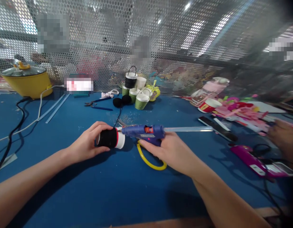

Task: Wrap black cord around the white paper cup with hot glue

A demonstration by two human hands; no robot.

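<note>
My left hand (pixel 91 142) is wrapped round a small paper cup (pixel 108 138) lying on its side, with a black covering, a red line and a white end. In my right hand (pixel 176 152) is a blue hot glue gun (pixel 141 131) with a small red light lit. A long clear glue stick (pixel 187 129) sticks out of its back. The gun's nozzle meets the cup near the red line; whether glue is flowing is too small to tell. Under the gun a yellow loop (pixel 149 163) curves over the blue tabletop.
Several small green, white and black buckets (pixel 142 100) stand ahead, beside black pompoms (pixel 122 101). Pliers (pixel 98 104) lie left of them. A yellow pot (pixel 27 82) with cables is far left. At right are pink ribbons (pixel 243 114), a magenta power strip (pixel 251 161) and another person's hand (pixel 283 137).
</note>
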